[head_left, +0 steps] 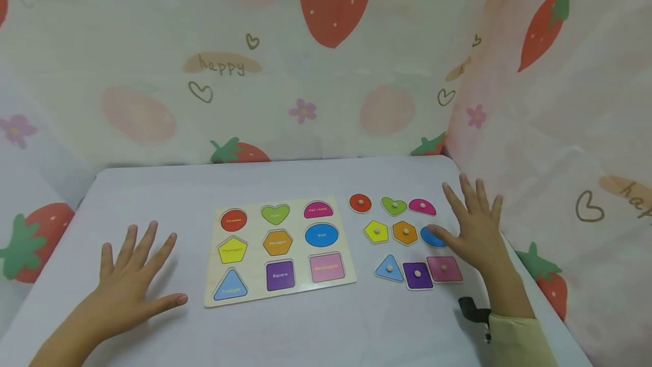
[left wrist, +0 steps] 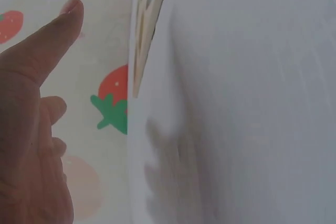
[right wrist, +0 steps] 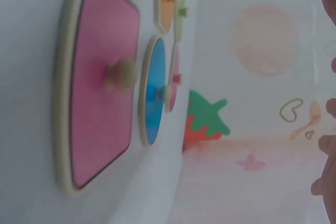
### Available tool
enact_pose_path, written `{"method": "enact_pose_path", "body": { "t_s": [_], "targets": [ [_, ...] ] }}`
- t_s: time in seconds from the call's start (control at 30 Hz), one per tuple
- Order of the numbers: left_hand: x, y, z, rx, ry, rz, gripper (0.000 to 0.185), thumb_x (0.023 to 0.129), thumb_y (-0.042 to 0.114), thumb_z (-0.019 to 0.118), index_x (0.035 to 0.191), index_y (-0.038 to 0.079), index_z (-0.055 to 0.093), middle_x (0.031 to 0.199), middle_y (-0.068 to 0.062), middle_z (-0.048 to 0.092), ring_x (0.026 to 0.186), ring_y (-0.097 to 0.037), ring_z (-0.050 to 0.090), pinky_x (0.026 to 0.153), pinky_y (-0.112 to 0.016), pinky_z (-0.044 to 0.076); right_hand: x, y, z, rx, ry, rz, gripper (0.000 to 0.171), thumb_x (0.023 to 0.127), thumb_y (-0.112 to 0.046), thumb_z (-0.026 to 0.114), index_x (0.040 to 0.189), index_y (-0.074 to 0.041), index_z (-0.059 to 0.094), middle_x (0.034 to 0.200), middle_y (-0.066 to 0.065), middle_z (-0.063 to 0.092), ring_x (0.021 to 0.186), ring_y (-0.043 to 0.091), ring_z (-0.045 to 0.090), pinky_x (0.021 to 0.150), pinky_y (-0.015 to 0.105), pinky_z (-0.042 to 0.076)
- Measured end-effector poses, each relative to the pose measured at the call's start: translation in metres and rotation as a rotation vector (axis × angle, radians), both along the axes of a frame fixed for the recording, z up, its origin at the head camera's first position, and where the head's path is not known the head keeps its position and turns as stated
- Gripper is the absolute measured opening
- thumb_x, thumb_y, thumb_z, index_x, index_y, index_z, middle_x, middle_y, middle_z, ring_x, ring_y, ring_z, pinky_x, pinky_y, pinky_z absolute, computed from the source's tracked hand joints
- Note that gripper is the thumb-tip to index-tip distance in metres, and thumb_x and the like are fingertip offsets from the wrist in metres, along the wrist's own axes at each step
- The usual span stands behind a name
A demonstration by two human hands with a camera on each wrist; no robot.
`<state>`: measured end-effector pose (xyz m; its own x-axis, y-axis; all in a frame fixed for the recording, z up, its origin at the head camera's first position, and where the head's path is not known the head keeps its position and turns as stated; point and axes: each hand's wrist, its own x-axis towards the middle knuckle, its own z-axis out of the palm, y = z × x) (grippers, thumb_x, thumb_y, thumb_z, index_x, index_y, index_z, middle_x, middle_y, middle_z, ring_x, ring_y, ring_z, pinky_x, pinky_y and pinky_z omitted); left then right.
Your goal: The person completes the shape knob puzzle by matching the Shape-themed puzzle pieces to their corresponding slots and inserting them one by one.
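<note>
White cloth [head_left: 326, 333] covers the table under both hands, which are well apart from each other with the board and the loose pieces between them. Farthest left, the left hand [head_left: 127, 285] is raised over the cloth, its fingers straight and spread, its thumb pointing toward the board and its shadow falling beneath. Just beyond that thumb lies the pale board [head_left: 256, 276], flat and slightly turned, bearing nine labelled coloured shapes in three rows. Between the board and the right hand, nine knobbed pieces lie in three loose rows. Farthest from the hands run the red circle [head_left: 360, 203], green heart [head_left: 394, 205] and magenta half round [head_left: 422, 207]; next come the yellow pentagon [head_left: 376, 231], orange hexagon [head_left: 404, 232] and blue oval [head_left: 433, 240]; nearest the person are the light-blue triangle [head_left: 389, 269], purple square [head_left: 417, 275] and pink rectangle [head_left: 444, 268]. At the right, the right hand [head_left: 476, 237] is held with fingers spread wide, its thumb overlapping the oval in the head view, though the right wrist view shows that hand apart from it. Behind its wrist is a cream sleeve [head_left: 519, 338].
</note>
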<state>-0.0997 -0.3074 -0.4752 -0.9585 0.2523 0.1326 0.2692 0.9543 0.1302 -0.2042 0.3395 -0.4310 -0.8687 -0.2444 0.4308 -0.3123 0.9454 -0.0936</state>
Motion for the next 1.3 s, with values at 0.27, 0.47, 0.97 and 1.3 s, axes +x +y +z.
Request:
{"method": "enact_pose_path", "body": {
  "t_s": [0.27,0.47,0.97,1.3],
  "targets": [
    [-0.006,0.018,0.001,0.125,-0.038,-0.026,0.118,0.08,0.071,0.073,0.167,0.025,0.006,0.172,-0.019,-0.006,0.154,-0.043,-0.023,0.111,-0.068,-0.029,-0.014,-0.025,0.005,-0.043,0.023,0.061,0.094,0.088,-0.07,0.062,0.164,-0.026,0.027,0.173,0.009,0.012,0.159,0.039,0.001,0.118,0.073,-0.012],
    [-0.01,0.028,0.01,0.211,-0.079,-0.031,0.118,0.081,0.065,0.076,0.167,0.024,0.006,0.172,-0.02,-0.004,0.155,-0.044,-0.02,0.114,-0.069,-0.024,-0.024,-0.044,0.012,-0.08,0.036,0.117,0.094,0.087,-0.065,0.067,0.163,-0.025,0.029,0.172,0.01,0.016,0.159,0.037,0.003,0.119,0.073,-0.009],
    [-0.014,0.034,0.005,0.29,-0.086,-0.056,0.118,0.08,0.064,0.078,0.167,0.025,0.008,0.172,-0.017,-0.003,0.156,-0.044,-0.015,0.118,-0.073,-0.013,-0.051,-0.085,0.036,-0.174,0.022,0.236,0.091,0.088,-0.059,0.072,0.163,-0.026,0.03,0.17,0.01,0.022,0.158,0.039,0.01,0.122,0.071,-0.004],
    [-0.015,0.038,-0.004,0.213,-0.069,-0.067,0.126,0.071,0.075,0.078,0.166,0.019,0.017,0.172,-0.02,0.004,0.156,-0.047,-0.007,0.119,-0.075,-0.007,-0.063,-0.102,0.04,-0.227,-0.017,0.267,0.089,0.089,-0.053,0.074,0.162,-0.026,0.033,0.17,0.009,0.024,0.158,0.036,0.013,0.124,0.068,0.0]
  ]
}}
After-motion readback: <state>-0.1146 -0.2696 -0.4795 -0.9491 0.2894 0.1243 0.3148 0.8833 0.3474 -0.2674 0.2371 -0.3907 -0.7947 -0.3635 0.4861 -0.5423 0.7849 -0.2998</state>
